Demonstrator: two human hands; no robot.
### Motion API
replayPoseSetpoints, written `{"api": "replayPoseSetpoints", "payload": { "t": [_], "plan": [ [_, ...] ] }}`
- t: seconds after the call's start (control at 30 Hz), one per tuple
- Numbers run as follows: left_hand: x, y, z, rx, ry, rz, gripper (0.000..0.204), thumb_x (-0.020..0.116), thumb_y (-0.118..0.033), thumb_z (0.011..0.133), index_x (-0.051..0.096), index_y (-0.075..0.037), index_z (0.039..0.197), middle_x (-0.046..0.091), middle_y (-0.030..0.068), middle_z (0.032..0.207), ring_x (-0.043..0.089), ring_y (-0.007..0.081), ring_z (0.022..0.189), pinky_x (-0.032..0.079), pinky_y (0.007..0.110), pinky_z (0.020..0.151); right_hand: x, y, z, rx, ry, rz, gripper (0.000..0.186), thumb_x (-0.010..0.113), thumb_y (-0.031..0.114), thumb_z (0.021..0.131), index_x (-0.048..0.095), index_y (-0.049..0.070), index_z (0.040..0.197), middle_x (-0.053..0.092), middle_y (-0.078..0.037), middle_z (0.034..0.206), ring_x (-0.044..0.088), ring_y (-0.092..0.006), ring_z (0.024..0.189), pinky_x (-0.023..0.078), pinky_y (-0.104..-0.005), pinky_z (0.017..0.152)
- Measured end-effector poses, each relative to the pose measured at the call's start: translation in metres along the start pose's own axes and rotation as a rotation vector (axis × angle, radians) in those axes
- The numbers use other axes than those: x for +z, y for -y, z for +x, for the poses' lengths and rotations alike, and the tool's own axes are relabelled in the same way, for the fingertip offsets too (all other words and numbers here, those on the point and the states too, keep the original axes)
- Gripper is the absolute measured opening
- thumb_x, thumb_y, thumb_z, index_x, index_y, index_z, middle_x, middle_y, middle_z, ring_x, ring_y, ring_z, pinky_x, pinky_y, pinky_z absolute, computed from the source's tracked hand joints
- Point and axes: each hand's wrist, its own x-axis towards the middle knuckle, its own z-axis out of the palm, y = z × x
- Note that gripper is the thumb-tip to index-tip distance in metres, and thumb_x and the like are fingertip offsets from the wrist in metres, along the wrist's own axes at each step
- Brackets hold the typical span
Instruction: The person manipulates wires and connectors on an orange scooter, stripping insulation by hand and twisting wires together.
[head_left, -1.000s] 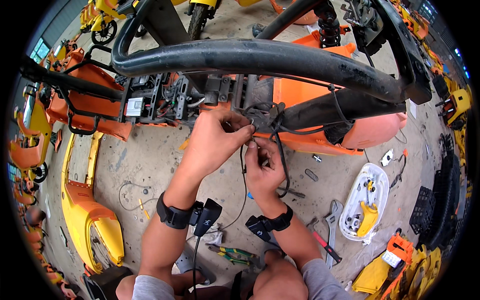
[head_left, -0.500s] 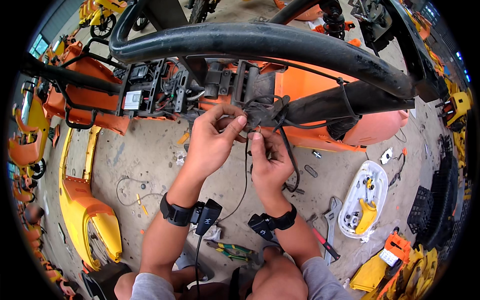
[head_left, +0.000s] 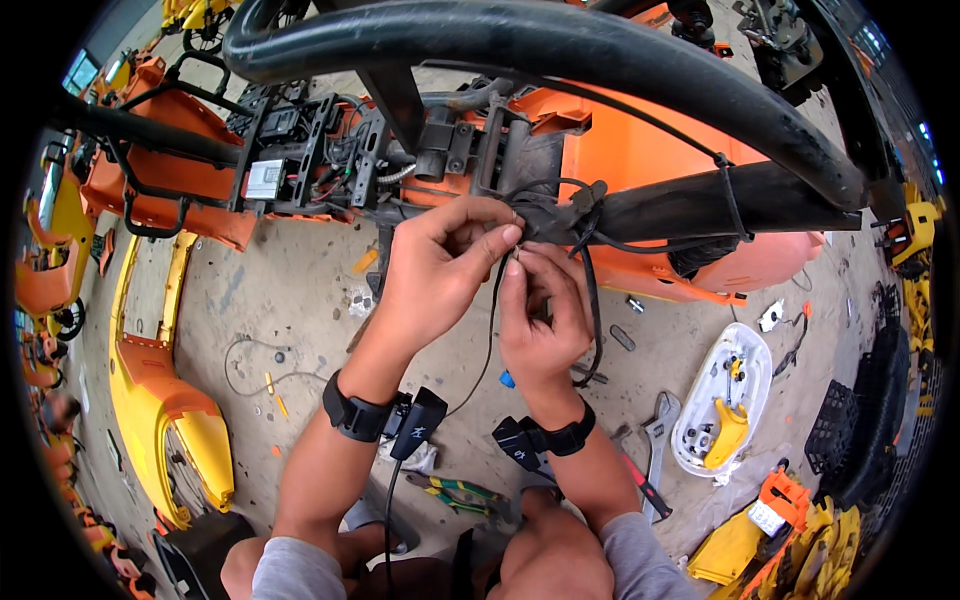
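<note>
My left hand pinches a thin wire between thumb and forefinger, beside a black frame tube. Fingertip to fingertip with it, my right hand is also closed in a pinch on thin wire, its other fingers curled. The fingers hide most of the wire ends. From between the hands a thin black cable hangs to the floor. A thicker black cable loops down behind my right hand. Several dark cables are bunched around the tube just beyond the fingertips.
A thick bent black tube crosses above the hands. Left lie a yellow body panel and exposed electronics. Pliers, an adjustable wrench, a red-handled hammer and a white tray of parts are on the floor.
The view has shifted slightly, and the frame sits a little differently in it. Both hands stay pinched together at the wire, fingertips slightly changed. A small blue piece now shows beside my right wrist.
</note>
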Motion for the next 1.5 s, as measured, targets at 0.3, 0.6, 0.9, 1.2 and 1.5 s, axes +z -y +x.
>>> {"api": "replayPoseSetpoints", "payload": {
  "t": [0.3, 0.6, 0.9, 1.2, 1.5],
  "plan": [
    [-0.012, 0.004, 0.006, 0.016, 0.064, 0.106, 0.017, 0.069, -0.009, 0.084, 0.067, 0.003, 0.096, 0.065, 0.0014, 0.079, 0.052, 0.0021, 0.063, 0.041, 0.018, 0.054, -0.003, 0.005, 0.004, 0.052, 0.043, 0.012, 0.015, 0.065, -0.002, 0.082, 0.064, -0.001, 0.097, 0.067, -0.009, 0.098, 0.057, -0.0065, 0.067, 0.042, -0.0179, 0.047],
    [0.004, 0.033, -0.016, -0.079, -0.098, -0.213, 0.025, 0.066, -0.012, 0.087, 0.060, 0.003, 0.106, 0.062, 0.0050, 0.088, 0.057, 0.0068, 0.079, 0.047, 0.022, 0.068, -0.001, 0.001, -0.007, 0.178, 0.006, 0.262, 0.017, 0.059, -0.004, 0.086, 0.057, -0.004, 0.103, 0.066, -0.015, 0.101, 0.062, -0.0119, 0.073, 0.050, -0.0211, 0.060],
    [-0.033, 0.027, -0.064, -0.303, 0.258, -0.239, 0.021, 0.063, -0.011, 0.090, 0.064, 0.007, 0.099, 0.067, 0.0096, 0.085, 0.065, 0.0148, 0.077, 0.053, 0.027, 0.073, -0.023, 0.030, -0.019, 0.649, 0.189, 0.645, 0.012, 0.061, 0.000, 0.087, 0.058, -0.001, 0.099, 0.067, -0.010, 0.099, 0.053, -0.0036, 0.063, 0.043, -0.0175, 0.053],
    [-0.074, -0.095, -0.155, -0.326, 0.200, -0.168, 0.020, 0.063, -0.007, 0.089, 0.059, 0.007, 0.102, 0.067, 0.0116, 0.085, 0.068, 0.0159, 0.080, 0.054, 0.026, 0.070, -0.054, 0.129, 0.030, 0.659, 0.931, 0.676, 0.017, 0.060, 0.006, 0.089, 0.055, -0.001, 0.104, 0.064, -0.006, 0.096, 0.053, -0.0031, 0.066, 0.043, -0.0187, 0.055],
    [-0.090, -0.176, -0.256, -0.226, 0.004, -0.312, 0.023, 0.063, -0.004, 0.088, 0.056, 0.007, 0.107, 0.067, 0.0135, 0.090, 0.067, 0.0174, 0.087, 0.055, 0.028, 0.076, -0.073, 0.266, 0.080, 0.676, 1.664, 0.288, 0.038, 0.055, 0.037, 0.095, 0.065, 0.002, 0.085, 0.059, -0.001, 0.063, 0.046, -0.0028, 0.050, 0.037, -0.0200, 0.046]
  ]
}}
